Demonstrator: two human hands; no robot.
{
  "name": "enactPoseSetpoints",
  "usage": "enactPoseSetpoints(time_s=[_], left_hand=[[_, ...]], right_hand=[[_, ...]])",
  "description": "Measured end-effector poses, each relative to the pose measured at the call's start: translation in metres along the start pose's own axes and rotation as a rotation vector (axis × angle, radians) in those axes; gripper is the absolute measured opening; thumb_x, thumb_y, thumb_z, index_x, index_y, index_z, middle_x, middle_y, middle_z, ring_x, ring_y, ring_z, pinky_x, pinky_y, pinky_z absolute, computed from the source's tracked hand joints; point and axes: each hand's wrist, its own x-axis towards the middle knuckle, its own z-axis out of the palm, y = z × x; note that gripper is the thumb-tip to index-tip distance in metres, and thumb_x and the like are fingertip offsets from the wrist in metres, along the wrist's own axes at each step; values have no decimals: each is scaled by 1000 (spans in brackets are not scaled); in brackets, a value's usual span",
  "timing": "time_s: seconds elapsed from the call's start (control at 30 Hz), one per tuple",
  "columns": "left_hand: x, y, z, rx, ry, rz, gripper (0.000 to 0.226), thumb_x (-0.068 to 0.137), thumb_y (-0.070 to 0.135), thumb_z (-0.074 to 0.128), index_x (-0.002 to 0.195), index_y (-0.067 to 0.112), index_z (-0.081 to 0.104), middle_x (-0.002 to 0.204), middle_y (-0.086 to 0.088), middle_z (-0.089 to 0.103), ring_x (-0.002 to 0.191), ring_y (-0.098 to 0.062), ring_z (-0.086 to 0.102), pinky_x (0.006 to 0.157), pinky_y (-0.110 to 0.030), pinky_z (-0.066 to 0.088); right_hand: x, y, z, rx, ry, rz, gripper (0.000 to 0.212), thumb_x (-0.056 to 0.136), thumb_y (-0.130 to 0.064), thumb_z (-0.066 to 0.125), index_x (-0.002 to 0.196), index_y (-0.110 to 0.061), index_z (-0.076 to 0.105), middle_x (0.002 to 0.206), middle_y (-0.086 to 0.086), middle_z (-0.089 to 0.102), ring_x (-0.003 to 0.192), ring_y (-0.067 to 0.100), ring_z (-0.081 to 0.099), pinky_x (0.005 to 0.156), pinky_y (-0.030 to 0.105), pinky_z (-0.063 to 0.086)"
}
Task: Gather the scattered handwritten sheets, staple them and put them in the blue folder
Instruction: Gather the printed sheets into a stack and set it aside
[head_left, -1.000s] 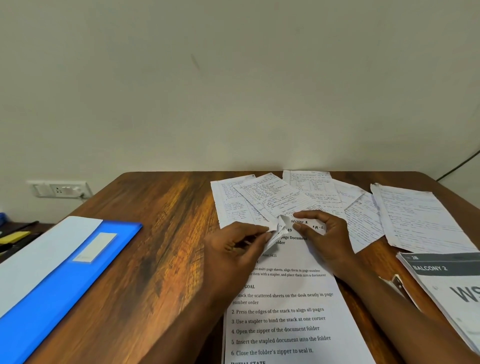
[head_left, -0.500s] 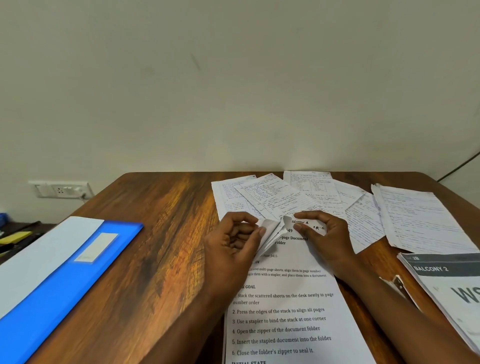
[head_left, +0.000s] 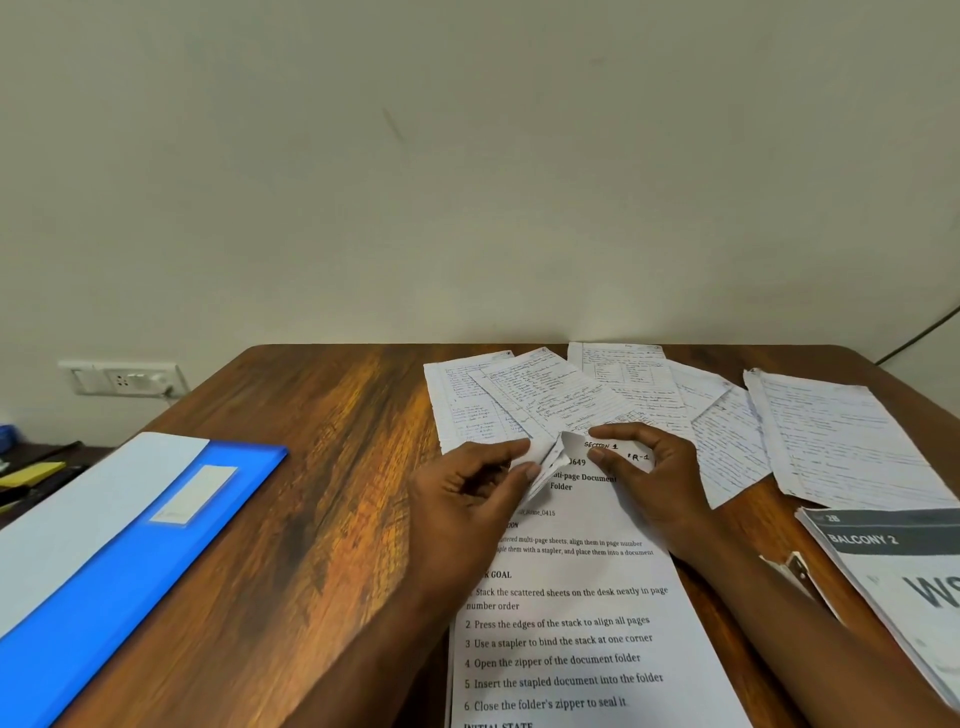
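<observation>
Handwritten sheets (head_left: 613, 395) lie fanned along the table's (head_left: 322, 467) far edge as our left hand (head_left: 467, 493) and right hand (head_left: 649, 478) pinch a small folded slip (head_left: 571, 452) between them. Our blue folder (head_left: 130, 545) sits at the left edge.

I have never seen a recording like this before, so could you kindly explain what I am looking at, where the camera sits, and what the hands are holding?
There is no machine here: a person wears one wide-angle camera on the head, looking forward and down at their own bare hands. The wooden table stands against a plain wall. Both hands work on a small folded paper slip with handwriting on it: the left hand pinches its left part and the right hand pinches its right part. Beneath them lies a printed instruction sheet listing the steps. Beyond the hands, handwritten sheets lie scattered and overlapping, not yet gathered. The blue folder lies at the left with a white sheet on it. A printed booklet sits at the right edge. I cannot make out a stapler.
</observation>
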Motion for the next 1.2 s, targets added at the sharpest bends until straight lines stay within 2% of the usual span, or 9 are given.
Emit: enactPoseSetpoints(time_s=[0.07,0.2,0.43,0.53,0.7,0.87,0.97,1.1,1.2], left_hand=[[0,0,0,-8,3,-2,25,83,10,88,106,18,83,93,7,82,80,-21,78,73,-39,65],[1,1,0,-18,2,-11,20,84,8,87,103,15,84,94,7,82,87,-18,79,76,-38,64],[0,4,2,-79,-12,-97,26,84,6,87,106,19,83,92,3,82,82,-13,78,73,-29,62],[0,4,3,-112,-15,-118,33,83,7,86,112,22,80,89,1,81,75,-7,69,71,-21,58],[0,4,4,-169,-10,-160,33,80,9,88,110,21,82,86,-1,79,74,-8,67,71,-20,57],[1,7,7,-248,5,-225,23,82,4,85,103,15,83,60,3,67,51,-1,56,53,-15,46],[0,4,7,-263,7,-250,18,86,1,82,102,10,82,51,7,62,44,1,49,47,-16,41],[4,2,5,-325,23,-269,14,86,1,81,97,11,85,70,-5,76,52,-2,57,51,-17,45],[5,4,6,-374,23,-290,15,87,-1,79,98,7,84,70,-5,74,50,-4,56,50,-15,44]], right_hand=[[0,0,0,13,-3,0,22,76,-13,88,96,-20,83,104,-4,79,103,22,74,88,42,64],[0,-1,0,2,0,18,23,77,-9,88,94,-24,83,104,-4,79,101,21,75,93,54,61],[-3,-5,1,-13,4,2,22,72,-19,89,90,-30,83,104,-7,80,105,20,74,95,45,61],[-3,-6,1,-16,-6,0,23,70,-23,89,91,-30,84,105,-6,80,106,19,73,97,49,60],[-3,-6,1,-19,-3,8,22,71,-22,89,92,-28,84,105,-6,79,105,18,74,96,52,60],[-3,-7,1,-24,-8,-18,22,77,-9,88,93,-24,83,102,-8,80,102,11,73,97,43,59],[-3,-7,1,-14,-8,-14,21,76,-12,88,92,-24,83,102,-8,80,101,10,73,96,42,60],[-3,-4,1,0,0,-11,23,71,-22,88,92,-27,84,105,-3,79,106,20,73,95,47,59],[-2,-3,0,11,1,-11,21,72,-17,88,92,-24,83,102,-3,80,97,14,75,85,38,61]])
